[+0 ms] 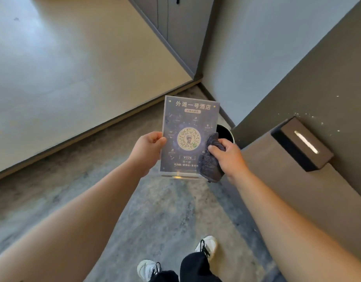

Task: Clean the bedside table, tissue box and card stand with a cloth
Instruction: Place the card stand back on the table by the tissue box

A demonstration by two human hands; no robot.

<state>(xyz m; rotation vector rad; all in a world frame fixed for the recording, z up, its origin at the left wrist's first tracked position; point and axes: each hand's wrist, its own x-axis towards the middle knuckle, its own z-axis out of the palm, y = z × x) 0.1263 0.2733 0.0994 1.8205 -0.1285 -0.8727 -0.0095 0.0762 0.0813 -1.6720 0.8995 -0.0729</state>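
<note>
The left hand is pinching the left edge of the clear acrylic card stand, holding it upright in the air over the grey floor. The right hand's fingers are curling tightly around a crumpled dark grey cloth, pressing it against the stand's lower right. Its dark blue card is showing a round gold code and "V526".

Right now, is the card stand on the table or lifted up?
Lifted. The left hand holds the card stand above the floor, away from the table, while the right hand presses the cloth on it.
</note>
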